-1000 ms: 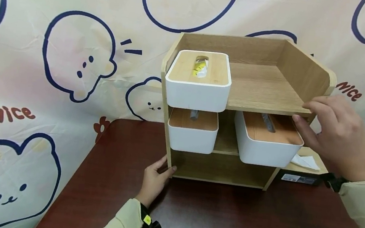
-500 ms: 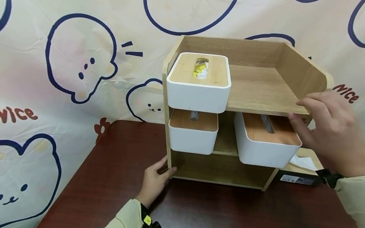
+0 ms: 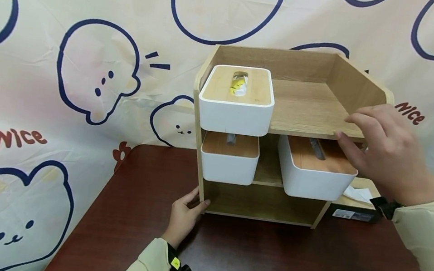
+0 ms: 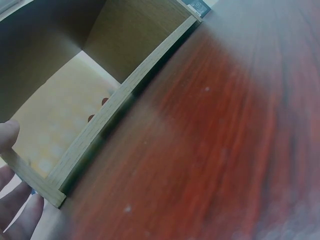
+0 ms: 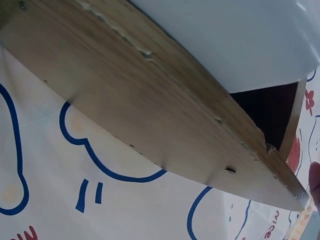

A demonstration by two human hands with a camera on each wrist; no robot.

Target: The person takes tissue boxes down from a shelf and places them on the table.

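Observation:
A wooden shelf unit [image 3: 303,103] stands on the dark red table. My left hand [image 3: 183,218] holds the bottom front of its left side panel; in the left wrist view the thumb [image 4: 9,135] is on one face and the fingers [image 4: 22,212] on the other. My right hand [image 3: 389,151] is at the unit's upper right front, thumb and forefinger apart, nothing between them. I cannot tell whether it touches the wood. Below its fingers, a white box with a wooden lid [image 3: 317,185] sits under the top board, partly covered by the hand.
A white box with a light lid [image 3: 233,117] is at the top left, a yellow-and-white thing in its slot. Another white box [image 3: 227,169] sits under it. Behind the unit's right side is a low wooden-topped box [image 3: 351,212] with white paper [image 3: 359,194]. A cartoon-printed cloth [image 3: 88,146] hangs behind.
My right hand has moved a little left along the front of the top board. The left hand keeps its place on the panel, and the boxes stay put.

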